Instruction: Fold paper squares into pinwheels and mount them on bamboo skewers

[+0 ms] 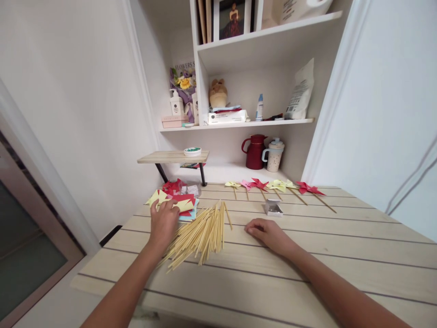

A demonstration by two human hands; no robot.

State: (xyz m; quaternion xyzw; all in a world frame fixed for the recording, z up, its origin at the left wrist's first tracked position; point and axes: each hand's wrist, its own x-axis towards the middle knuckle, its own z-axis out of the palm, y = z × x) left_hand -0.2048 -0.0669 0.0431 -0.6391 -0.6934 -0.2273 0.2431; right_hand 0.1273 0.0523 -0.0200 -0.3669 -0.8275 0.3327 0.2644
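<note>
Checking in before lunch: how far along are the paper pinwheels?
Done: six pinwheels on sticks lie at the table's back. In hand: left hand rests on the folded papers; right hand lies flat and bare. Left: a heap of sticks and that paper stack.

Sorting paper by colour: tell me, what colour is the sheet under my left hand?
Yellow sheet, head view.
</note>
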